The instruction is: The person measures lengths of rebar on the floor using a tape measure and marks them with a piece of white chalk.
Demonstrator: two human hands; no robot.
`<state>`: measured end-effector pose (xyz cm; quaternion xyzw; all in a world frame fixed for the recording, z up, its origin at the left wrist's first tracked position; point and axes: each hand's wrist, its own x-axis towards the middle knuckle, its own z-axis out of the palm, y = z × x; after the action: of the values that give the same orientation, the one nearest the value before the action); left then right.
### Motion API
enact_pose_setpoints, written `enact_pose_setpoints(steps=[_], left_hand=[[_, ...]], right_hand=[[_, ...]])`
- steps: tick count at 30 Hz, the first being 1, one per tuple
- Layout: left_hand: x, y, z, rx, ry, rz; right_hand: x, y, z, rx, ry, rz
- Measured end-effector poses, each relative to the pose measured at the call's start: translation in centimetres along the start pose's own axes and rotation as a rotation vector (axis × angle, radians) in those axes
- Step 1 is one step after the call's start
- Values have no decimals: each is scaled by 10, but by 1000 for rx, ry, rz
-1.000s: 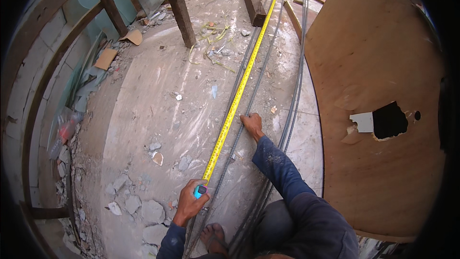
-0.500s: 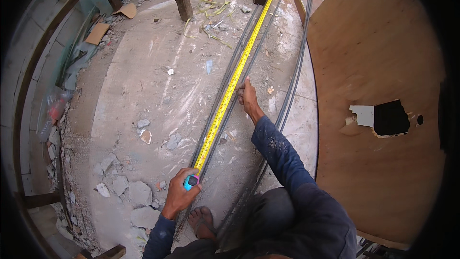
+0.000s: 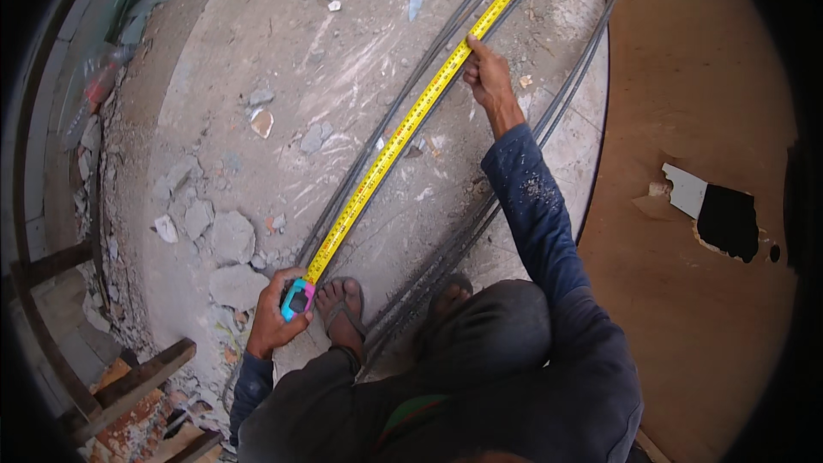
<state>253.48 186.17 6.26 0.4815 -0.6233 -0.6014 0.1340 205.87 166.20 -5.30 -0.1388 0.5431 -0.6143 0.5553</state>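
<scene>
My left hand (image 3: 274, 315) is closed around the turquoise and pink case of a tape measure (image 3: 297, 298), low in the view beside my sandalled foot. From the case a long yellow tape blade (image 3: 390, 150) runs up and to the right, beyond the upper edge. It lies along thin dark steel rebars (image 3: 364, 163). Farther up the blade, my right hand (image 3: 490, 77) has its fingers curled, with the index finger and thumb at the blade's right edge. The fingertips' underside is hidden.
Another bundle of rebars (image 3: 454, 250) lies between my feet and runs up to the right. Broken concrete chunks (image 3: 230, 238) are scattered on the dusty floor at left. A brown wooden panel (image 3: 686, 120) with a jagged hole stands at right. Timber pieces (image 3: 141, 377) are at lower left.
My left hand has drawn the tape case down and left. My right hand has moved up and right, to the blade's edge. The view has tilted down, showing more of my legs.
</scene>
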Motion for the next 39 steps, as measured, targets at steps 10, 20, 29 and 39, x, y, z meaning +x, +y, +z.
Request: enact_pose_setpoints(steps=[10,20,29,39], left_hand=[[2,-3,32,19,-17,57],[7,-9,36,20,-52,4],[26,-14,49,31,-27,42],[11,-38,59,68,-57,-41]], right_hand=[[-45,19,7,-53,21,17],[-96,56,1,-68,-37,120],[-186,119,24,-351,-347,274],[-210,139,24,-173,-259,346]])
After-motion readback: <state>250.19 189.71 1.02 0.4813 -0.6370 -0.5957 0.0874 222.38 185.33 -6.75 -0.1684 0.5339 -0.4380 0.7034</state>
